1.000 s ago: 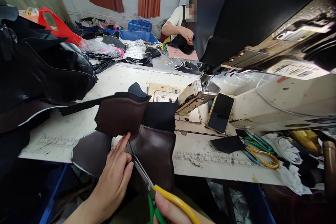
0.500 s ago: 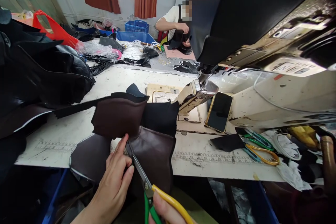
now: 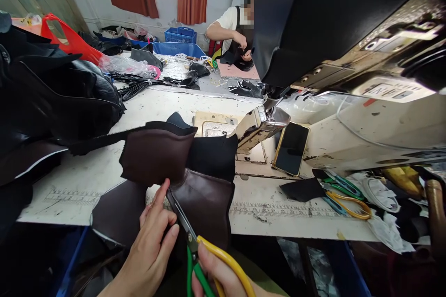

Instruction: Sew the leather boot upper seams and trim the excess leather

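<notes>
Dark brown leather pieces (image 3: 156,155), joined together and backed with black cloth (image 3: 212,155), lie across the bench's front edge. My left hand (image 3: 149,246) rests on them with its index finger stretched out, the fingertip at the lower edge of the upper piece. In my right hand (image 3: 223,269) are scissors (image 3: 183,220) with one yellow and one green handle. Their blades point up and away, almost together, and the tips lie by my left fingertip at the notch between the panels. A rounded brown panel (image 3: 120,213) hangs to the left of my left hand.
A sewing machine head (image 3: 313,23) looms at upper right, over its metal post (image 3: 259,125). A phone (image 3: 291,148) leans beside it. More scissors (image 3: 350,204) and scraps lie right. Dark leather (image 3: 59,97) is piled left. A person (image 3: 232,32) works across the bench.
The scissors and my right hand have shifted slightly left, and the blades look a little closer together. My left hand and the leather have barely moved.
</notes>
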The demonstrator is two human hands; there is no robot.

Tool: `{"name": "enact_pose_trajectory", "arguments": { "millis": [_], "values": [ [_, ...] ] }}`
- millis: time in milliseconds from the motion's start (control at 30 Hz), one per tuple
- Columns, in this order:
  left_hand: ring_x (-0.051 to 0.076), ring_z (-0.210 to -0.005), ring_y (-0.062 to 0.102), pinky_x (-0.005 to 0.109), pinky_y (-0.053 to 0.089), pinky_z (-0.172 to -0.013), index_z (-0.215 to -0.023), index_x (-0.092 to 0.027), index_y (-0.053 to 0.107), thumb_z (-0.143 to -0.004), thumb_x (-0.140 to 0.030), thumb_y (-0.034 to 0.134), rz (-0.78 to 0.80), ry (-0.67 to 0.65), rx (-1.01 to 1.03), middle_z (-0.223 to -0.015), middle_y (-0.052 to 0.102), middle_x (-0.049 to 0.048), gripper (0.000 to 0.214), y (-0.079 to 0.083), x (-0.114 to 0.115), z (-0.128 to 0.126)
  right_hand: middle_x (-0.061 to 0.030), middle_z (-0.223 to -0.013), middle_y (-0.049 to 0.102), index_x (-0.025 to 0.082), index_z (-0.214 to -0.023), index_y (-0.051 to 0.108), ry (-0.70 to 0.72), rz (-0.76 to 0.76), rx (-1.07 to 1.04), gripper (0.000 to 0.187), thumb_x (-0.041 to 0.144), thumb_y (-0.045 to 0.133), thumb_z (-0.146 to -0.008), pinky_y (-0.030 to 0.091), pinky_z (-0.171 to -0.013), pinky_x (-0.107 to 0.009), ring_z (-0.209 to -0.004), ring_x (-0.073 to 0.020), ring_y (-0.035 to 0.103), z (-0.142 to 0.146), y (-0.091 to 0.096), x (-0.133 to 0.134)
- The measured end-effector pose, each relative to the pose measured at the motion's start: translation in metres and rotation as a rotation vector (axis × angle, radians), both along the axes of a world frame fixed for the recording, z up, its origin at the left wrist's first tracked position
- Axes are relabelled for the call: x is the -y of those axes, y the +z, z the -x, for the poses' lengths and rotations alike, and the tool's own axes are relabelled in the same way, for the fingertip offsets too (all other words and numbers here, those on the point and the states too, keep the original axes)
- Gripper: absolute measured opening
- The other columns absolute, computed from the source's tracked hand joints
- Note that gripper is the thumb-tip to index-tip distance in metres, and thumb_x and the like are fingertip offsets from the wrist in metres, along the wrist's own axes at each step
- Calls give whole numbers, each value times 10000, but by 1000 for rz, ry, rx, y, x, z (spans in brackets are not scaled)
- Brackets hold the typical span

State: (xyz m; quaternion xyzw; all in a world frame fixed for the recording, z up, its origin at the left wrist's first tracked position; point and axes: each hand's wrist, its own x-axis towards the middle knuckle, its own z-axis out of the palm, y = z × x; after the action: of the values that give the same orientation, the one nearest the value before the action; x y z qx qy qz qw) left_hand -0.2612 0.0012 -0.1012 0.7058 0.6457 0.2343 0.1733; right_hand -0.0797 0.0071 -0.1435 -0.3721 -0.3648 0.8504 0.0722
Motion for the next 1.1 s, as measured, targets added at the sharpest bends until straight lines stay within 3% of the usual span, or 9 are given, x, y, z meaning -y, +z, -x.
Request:
{"name": "enact_pose_trajectory", "arguments": {
  "millis": [333, 633, 733, 800, 833, 900, 967, 1100],
  "values": [
    [306, -1504, 134, 645, 353, -1079, -904, -251, 503, -1007, -270, 346, 80, -31, 75, -1657, 83, 59, 189, 4, -2, 13, 11, -497, 441, 141, -602, 550, -35, 97, -97, 819, 940, 396, -696, 349, -504, -198, -450, -64, 388, 6, 5, -8],
    [307, -1508, 112, 601, 320, -1122, -874, -251, 520, -1010, -370, 336, 218, 11, 208, -1662, 32, 2, 258, 7, -1, 18, 12, -497, 453, 131, -619, 559, -75, 136, -170, 787, 904, 447, -721, 365, -507, -200, -457, -69, 427, 7, -1, -9],
    [302, -1495, 174, 542, 381, -1099, -856, -241, 505, -1015, -349, 326, 215, 20, 204, -1663, 54, 20, 262, 10, 0, 16, 10, -489, 450, 134, -611, 551, -77, 130, -156, 780, 898, 447, -726, 369, -506, -201, -462, -77, 441, 8, 0, -8],
    [300, -1456, 261, 508, 416, -1059, -852, -236, 490, -1011, -297, 334, 104, 11, 130, -1637, 186, 68, 231, 15, -4, 15, 8, -493, 450, 138, -614, 550, -95, 104, -109, 758, 873, 438, -762, 374, -506, -203, -472, -85, 456, 8, 1, -7],
    [296, -1398, 344, 489, 436, -1021, -859, -235, 483, -1002, -264, 348, 25, -16, 75, -1568, 330, 105, 200, 19, -7, 15, 6, -501, 458, 140, -624, 553, -97, 81, -80, 748, 862, 437, -777, 376, -509, -202, -483, -89, 467, 8, 2, -6],
    [275, -1135, 522, 439, 478, -871, -852, -229, 464, -972, -202, 385, -131, -112, -59, -1202, 597, 128, 146, 26, -18, 17, 5, -520, 474, 141, -655, 564, -85, 18, -12, 734, 851, 438, -792, 373, -514, -197, -501, -89, 480, 7, 4, -4],
    [252, -861, 534, 406, 460, -716, -830, -219, 456, -926, -153, 414, -223, -205, -247, -870, 570, 71, 124, 32, -31, 20, 11, -539, 486, 141, -705, 577, -67, -27, 40, 720, 842, 445, -799, 372, -526, -191, -514, -85, 485, 6, 7, -4],
    [302, -800, 523, 462, 461, -707, -926, -183, 563, -814, -54, 450, -296, -231, -774, -818, 508, 75, 205, 37, -52, 33, 30, -537, 460, 146, -726, 565, -51, -31, 44, 697, 827, 449, -812, 363, -524, -185, -505, -75, 460, 9, 12, -7]
  ]
}}
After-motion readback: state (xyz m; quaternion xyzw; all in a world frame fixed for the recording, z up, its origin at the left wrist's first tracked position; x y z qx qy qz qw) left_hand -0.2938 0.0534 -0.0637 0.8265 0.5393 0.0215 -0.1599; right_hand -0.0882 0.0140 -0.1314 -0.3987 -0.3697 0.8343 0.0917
